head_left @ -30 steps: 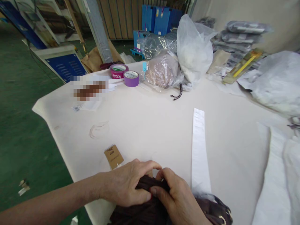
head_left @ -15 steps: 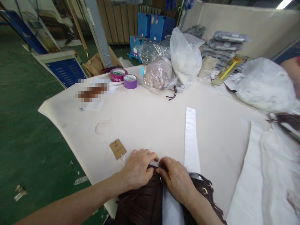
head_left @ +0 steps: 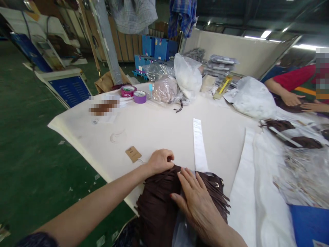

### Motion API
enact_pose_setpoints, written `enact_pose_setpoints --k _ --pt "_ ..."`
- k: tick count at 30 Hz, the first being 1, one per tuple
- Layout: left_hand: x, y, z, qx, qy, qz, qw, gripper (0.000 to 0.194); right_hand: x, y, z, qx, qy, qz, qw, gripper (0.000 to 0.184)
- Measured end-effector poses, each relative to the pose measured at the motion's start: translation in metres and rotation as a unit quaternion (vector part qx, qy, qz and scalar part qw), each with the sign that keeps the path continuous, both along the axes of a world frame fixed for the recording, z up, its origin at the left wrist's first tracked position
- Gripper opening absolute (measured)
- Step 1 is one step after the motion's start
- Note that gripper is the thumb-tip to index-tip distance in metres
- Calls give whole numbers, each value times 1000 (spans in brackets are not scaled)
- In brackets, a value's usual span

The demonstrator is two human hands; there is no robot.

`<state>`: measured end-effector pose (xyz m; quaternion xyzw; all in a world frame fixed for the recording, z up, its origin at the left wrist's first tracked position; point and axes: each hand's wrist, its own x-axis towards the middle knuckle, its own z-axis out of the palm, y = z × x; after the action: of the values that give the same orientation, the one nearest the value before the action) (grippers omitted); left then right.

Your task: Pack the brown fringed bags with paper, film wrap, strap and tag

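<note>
A: What's at the left?
B: Green floor (head_left: 28,151), scraps strewn on it, and a blue slatted panel (head_left: 69,90). Then the bench (head_left: 159,128), covered in pale cloth with a faint curved mark.
A: Any writing?
B: The magenta tape roll (head_left: 128,94) has white letters, perhaps "kan". The purple tape roll (head_left: 140,99) sits just beside it. Nearer, the brown tag (head_left: 133,154) has dark print too small to read.
A: And the hands?
B: The left hand (head_left: 161,161) is curled closed, pinching the top edge of the dark fringed bag (head_left: 158,206). The right hand (head_left: 197,199) is open, fingers stretched out, palm down on it.
A: Where's that bag?
B: At the bench's near edge, a white strip (head_left: 199,144) running away from its top.
A: Behind?
B: Blue boxes (head_left: 164,49), then a cloudy plastic bag (head_left: 186,75) and stacked wrapped bundles (head_left: 221,63).
A: Far right?
B: A person's red sleeve (head_left: 295,77), under ceiling lights. Nearer, long white sheets (head_left: 244,168).
</note>
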<state>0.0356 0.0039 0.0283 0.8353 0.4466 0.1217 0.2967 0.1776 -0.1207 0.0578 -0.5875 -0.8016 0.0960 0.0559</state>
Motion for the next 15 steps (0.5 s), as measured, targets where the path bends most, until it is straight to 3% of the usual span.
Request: enact_pose_setpoints --k 4,9,12,15 --pt "24 14 -3 -8 -4 -13 1000 18 -7 -16 -29 52 -40 -88 994 66" --pt "30 17 -1 -24 -18 0 1000 8 -16 -20 -49 95 -27 -123 987 64" --pt "14 6 19 -24 -39 61 997 10 -11 -20 -46 66 23 -122 990 62" --pt "-12 -27 48 -12 -81 153 985 25 2 -24 -37 35 114 -130 984 57"
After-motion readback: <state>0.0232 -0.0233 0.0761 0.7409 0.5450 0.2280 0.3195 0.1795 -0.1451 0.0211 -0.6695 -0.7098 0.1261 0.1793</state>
